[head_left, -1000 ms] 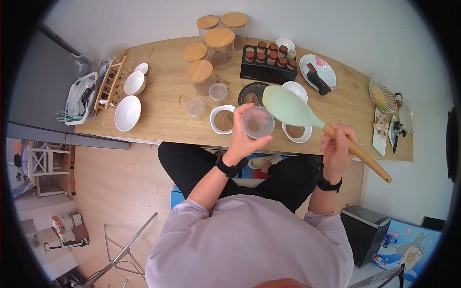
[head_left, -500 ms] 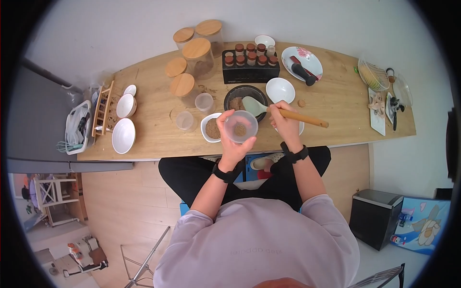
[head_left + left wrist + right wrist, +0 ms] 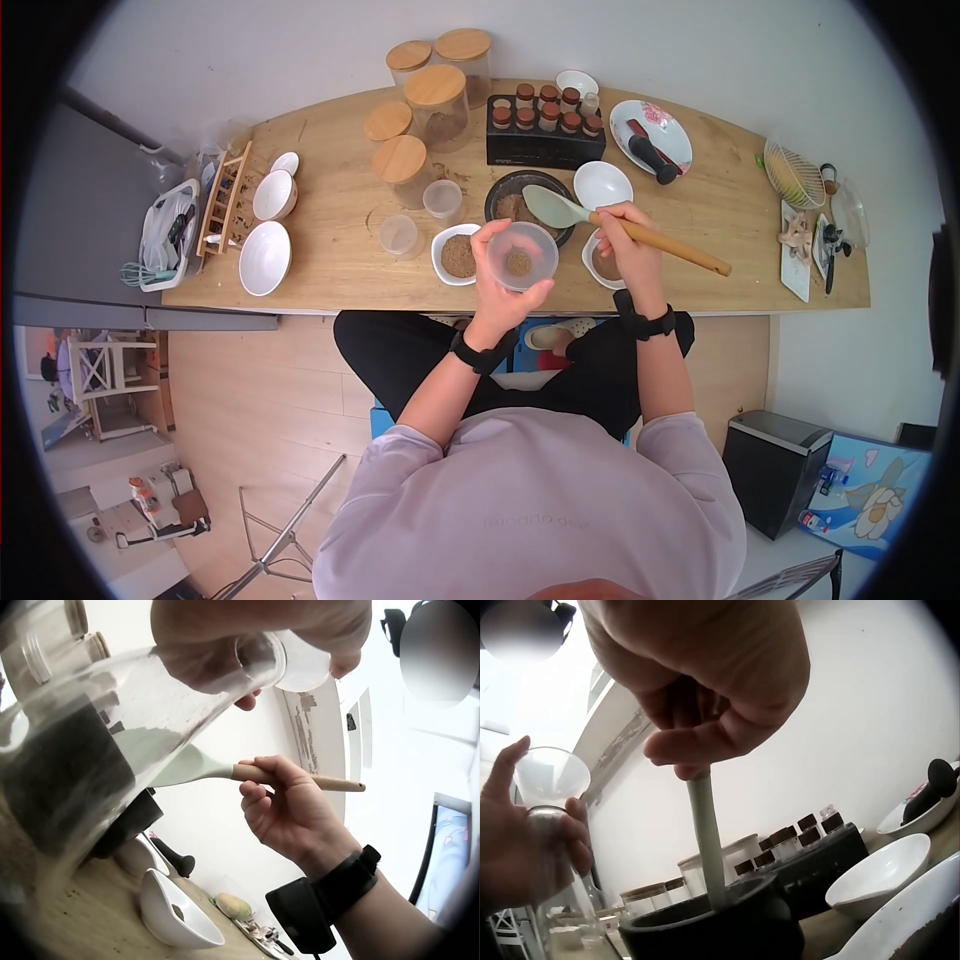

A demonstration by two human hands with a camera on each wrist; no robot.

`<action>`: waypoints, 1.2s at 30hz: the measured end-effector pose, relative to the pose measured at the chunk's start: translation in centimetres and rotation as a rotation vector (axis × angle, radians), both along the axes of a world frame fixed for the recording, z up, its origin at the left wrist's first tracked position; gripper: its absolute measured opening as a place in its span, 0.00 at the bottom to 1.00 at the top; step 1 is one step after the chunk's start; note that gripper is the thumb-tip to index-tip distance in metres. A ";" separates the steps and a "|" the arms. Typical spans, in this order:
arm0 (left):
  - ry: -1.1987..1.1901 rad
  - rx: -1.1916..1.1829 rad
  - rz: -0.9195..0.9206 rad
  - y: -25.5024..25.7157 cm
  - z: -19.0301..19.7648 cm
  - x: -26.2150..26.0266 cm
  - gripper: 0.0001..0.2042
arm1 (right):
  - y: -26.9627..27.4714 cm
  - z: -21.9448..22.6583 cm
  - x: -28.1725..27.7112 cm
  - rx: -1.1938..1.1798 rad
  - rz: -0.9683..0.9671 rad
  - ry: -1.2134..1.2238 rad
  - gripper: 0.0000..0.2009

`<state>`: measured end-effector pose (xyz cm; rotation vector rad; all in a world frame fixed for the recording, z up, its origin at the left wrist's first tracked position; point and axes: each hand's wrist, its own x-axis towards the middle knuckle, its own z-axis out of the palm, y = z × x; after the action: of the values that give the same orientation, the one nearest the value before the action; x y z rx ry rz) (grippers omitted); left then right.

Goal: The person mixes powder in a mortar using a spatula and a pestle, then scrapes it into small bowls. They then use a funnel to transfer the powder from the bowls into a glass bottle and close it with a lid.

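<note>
My left hand (image 3: 497, 310) grips the neck of a clear glass bottle (image 3: 568, 919), with a clear funnel (image 3: 551, 776) standing in its mouth. From above, brown powder shows through the funnel's middle. My right hand (image 3: 634, 258) holds a spatula with a pale green head (image 3: 552, 207) by its wooden handle (image 3: 685, 250). The spatula's head dips into a black bowl (image 3: 712, 934) that contains brown powder (image 3: 512, 208). White bowls of powder flank the hands: one on the left (image 3: 440, 262), another (image 3: 592, 270) partly hidden under my right hand.
Wooden-lidded jars (image 3: 437, 88) and two small plastic cups (image 3: 441, 198) stand left of the black bowl. Behind it is a black rack (image 3: 545, 148) of small spice bottles. An empty white bowl (image 3: 603, 183) and a flowered plate (image 3: 655, 115) are to the right.
My right hand has brought the spatula from above the funnel down and forward into the black bowl. The left hand keeps its hold on the bottle and funnel.
</note>
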<state>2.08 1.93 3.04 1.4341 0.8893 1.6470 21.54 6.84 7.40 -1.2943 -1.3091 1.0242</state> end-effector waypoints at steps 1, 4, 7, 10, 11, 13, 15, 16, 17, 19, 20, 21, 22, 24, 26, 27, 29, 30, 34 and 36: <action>0.028 0.023 0.012 0.0 0.0 0.0 0.42 | 0.0 -0.2 -0.2 -0.022 0.003 0.001 0.08; 0.005 0.021 0.004 0.1 -0.1 -0.1 0.43 | 0.2 -1.6 -0.6 -0.025 -0.034 -0.045 0.08; 0.009 0.026 -0.011 -0.2 0.0 0.0 0.43 | 0.0 -2.0 -0.4 -0.054 -0.056 0.034 0.08; -0.070 -0.029 -0.012 -0.2 0.3 0.1 0.43 | 0.0 -2.4 -0.1 -0.055 -0.051 0.040 0.08; -0.119 -0.064 -0.011 -0.2 0.3 0.2 0.43 | 0.0 -2.4 -0.1 -0.056 -0.055 0.049 0.08; -0.042 0.003 0.018 -0.2 0.0 0.5 0.44 | 0.0 -2.4 -0.2 -0.059 -0.057 0.068 0.08; 0.008 0.056 0.063 0.0 -0.4 0.5 0.44 | 0.0 -2.5 -0.2 -0.062 -0.058 0.055 0.08; 0.017 0.073 0.091 0.1 -0.6 0.4 0.45 | 0.0 -2.6 -0.2 -0.064 -0.061 0.048 0.08; 0.026 0.089 0.118 0.2 -0.8 0.4 0.45 | 0.0 -2.7 -0.2 -0.059 -0.059 0.052 0.08; 0.076 0.140 0.124 0.4 -1.3 0.5 0.46 | 0.0 -2.9 -0.3 -0.054 -0.056 0.059 0.08; 0.101 0.168 0.127 0.5 -1.5 0.6 0.46 | 0.0 -3.0 -0.3 -0.055 -0.050 0.056 0.08; 0.088 0.165 0.121 0.5 -1.7 0.7 0.47 | 0.1 -3.1 -0.4 -0.055 -0.046 0.054 0.09; 0.074 0.163 0.114 0.5 -1.8 0.7 0.47 | 0.1 -3.1 -0.5 -0.054 -0.042 0.051 0.09; 0.067 0.167 0.111 0.4 -1.9 0.7 0.47 | 0.2 -3.7 -0.7 -0.085 -0.059 0.089 0.09; 0.078 0.183 0.123 0.6 -2.0 0.7 0.48 | 0.3 -4.1 -1.1 -0.120 -0.065 0.097 0.11; 0.085 0.195 0.135 0.7 -2.0 0.7 0.48 | 0.1 -4.3 -1.5 -0.141 -0.065 0.087 0.12; 0.100 0.216 0.160 0.8 -2.1 0.8 0.48 | -0.1 -4.7 -2.3 -0.155 -0.067 0.091 0.14; 0.114 0.228 0.176 0.9 -2.2 0.8 0.48 | -0.3 -4.9 -2.7 -0.150 -0.069 0.104 0.15; 0.142 0.259 0.217 1.1 -2.4 1.0 0.48 | -0.3 -5.7 -3.8 -0.155 -0.030 0.186 0.15; 0.150 0.261 0.236 1.2 -2.4 1.2 0.47 | 0.1 -6.7 -3.6 -0.163 -0.035 0.246 0.14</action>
<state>3.28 3.16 0.60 1.7017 0.9866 1.9060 17.92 6.96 0.72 -1.2603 -1.0310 1.2437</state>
